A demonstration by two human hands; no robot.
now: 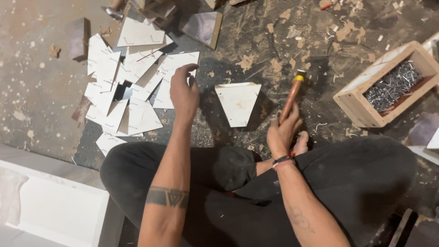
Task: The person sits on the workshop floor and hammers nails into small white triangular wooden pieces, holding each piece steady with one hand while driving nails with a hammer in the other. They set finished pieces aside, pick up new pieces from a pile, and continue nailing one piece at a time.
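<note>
Seated cross-legged on a dusty floor, we grip a hammer (291,98) in our closed right hand (282,132), its handle angled up and away. Our left hand (184,93), fingers loosely spread and empty, hovers between the white panel pile (130,87) and a lone trapezoid panel (238,103), which lies just right of it.

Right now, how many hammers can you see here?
2. One hammer with a wooden handle is in the right hand, head resting on the floor. A second hammer's head shows at the top left edge, mostly cut off. Others may be hidden.
</note>
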